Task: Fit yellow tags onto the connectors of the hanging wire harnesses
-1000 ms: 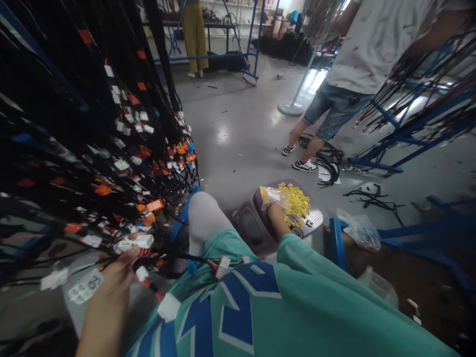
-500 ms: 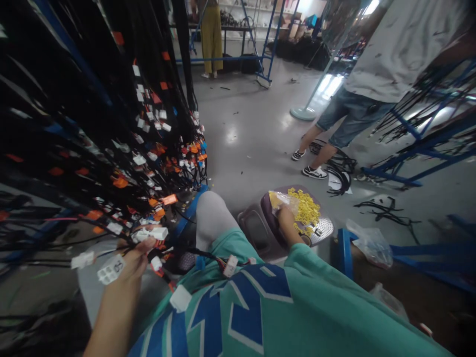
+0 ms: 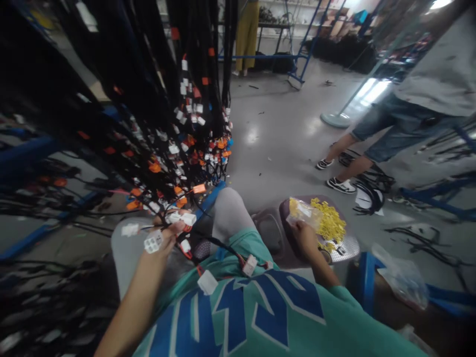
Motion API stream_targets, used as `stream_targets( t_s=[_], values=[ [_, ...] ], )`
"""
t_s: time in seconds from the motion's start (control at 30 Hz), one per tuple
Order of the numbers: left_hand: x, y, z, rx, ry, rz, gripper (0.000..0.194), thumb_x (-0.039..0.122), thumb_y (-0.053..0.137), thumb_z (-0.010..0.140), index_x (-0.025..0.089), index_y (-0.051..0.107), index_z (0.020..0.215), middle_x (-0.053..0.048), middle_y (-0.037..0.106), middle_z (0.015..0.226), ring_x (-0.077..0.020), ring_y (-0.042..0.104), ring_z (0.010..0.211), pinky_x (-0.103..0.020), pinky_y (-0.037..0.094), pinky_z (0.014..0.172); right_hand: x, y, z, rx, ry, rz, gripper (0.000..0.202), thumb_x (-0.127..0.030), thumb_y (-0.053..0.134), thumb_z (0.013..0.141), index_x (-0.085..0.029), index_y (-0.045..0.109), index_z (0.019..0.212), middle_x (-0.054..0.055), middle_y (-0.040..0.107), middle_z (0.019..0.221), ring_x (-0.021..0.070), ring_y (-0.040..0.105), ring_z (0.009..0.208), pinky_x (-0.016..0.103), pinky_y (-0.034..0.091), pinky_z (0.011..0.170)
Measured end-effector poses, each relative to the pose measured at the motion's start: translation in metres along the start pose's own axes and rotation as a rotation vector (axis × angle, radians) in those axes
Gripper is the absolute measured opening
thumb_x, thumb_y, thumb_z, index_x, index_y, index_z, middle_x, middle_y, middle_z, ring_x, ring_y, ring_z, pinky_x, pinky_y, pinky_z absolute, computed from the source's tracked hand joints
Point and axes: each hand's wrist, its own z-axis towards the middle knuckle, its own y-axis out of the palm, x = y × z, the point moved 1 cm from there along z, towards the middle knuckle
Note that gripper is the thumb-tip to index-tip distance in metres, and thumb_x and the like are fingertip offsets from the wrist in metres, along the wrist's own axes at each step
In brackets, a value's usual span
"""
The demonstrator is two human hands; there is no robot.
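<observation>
Head view: left hand (image 3: 166, 242) pinches white connector (image 3: 186, 218), long axis roughly 9-to-3 o'clock; right hand (image 3: 308, 239) touches clear bag (image 3: 305, 213) at its 12 o'clock, grip closure cannot be told; yellow pieces (image 3: 330, 222) lie on stool (image 3: 351, 248) at its 2 o'clock, left hand farther.

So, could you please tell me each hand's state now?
Left hand: closed, holding a white connector.
Right hand: at the clear bag by the yellow pieces; its grip cannot be told.

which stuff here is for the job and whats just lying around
Likely in use:
white connector, in left hand
small bag, at right hand
yellow pieces, beside that bag

Likely lying about:
cable coil, on floor
other bag, by blue frame
</observation>
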Motion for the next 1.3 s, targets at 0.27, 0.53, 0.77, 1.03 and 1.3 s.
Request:
stream_targets(
  t_s=[0.27,0.53,0.77,1.03,1.3],
  values=[
    [0.0,0.01,-0.006,-0.113,-0.019,-0.147,0.06,0.04,0.086,0.03,0.017,0.068,0.083,0.0,0.063,0.061,-0.0158,0.058,0.058,-0.029,0.044,0.059,-0.125,-0.03,-0.022,-0.412,-0.268,1.239,0.03,-0.046,0.071,0.064,-0.018,0.063,0.07,0.001,0.063,0.057,0.0134,0.057,0.05,0.027,0.048,0.052],
    [0.007,0.007,-0.015,-0.049,-0.002,-0.307,0.062,0.039,0.087,0.027,0.015,0.07,0.082,0.002,0.06,0.055,-0.0152,0.057,0.057,-0.029,0.045,0.062,-0.232,-0.082,-0.058,-0.706,-0.719,1.282,0.02,-0.037,0.07,0.073,-0.018,0.067,0.075,0.001,0.067,0.062,0.0124,0.062,0.056,0.026,0.053,0.056],
    [0.004,-0.005,-0.013,-0.049,-0.044,-0.344,0.048,0.037,0.086,0.028,0.015,0.065,0.064,0.001,0.062,0.055,-0.0127,0.055,0.051,-0.027,0.043,0.057,-0.239,-0.097,-0.054,-0.793,-0.841,1.192,0.021,-0.036,0.071,0.074,-0.017,0.064,0.074,0.002,0.067,0.064,0.0112,0.063,0.053,0.023,0.053,0.052],
    [0.001,0.0,-0.011,-0.111,-0.056,-0.342,0.045,0.038,0.087,0.03,0.014,0.066,0.062,-0.001,0.065,0.061,-0.0143,0.058,0.057,-0.028,0.046,0.062,-0.255,-0.105,-0.057,-0.82,-0.854,1.241,0.019,-0.034,0.071,0.074,-0.018,0.062,0.075,0.001,0.069,0.069,0.0105,0.063,0.055,0.022,0.052,0.051],
    [0.002,0.004,-0.012,-0.089,-0.06,-0.389,0.041,0.03,0.087,0.033,0.013,0.066,0.064,-0.002,0.068,0.067,-0.0161,0.061,0.065,-0.03,0.047,0.074,-0.278,-0.087,-0.066,-0.37,-1.057,1.149,0.013,-0.033,0.067,0.077,-0.021,0.065,0.073,0.001,0.06,0.075,0.0124,0.055,0.069,0.026,0.045,0.062]
  ],
)
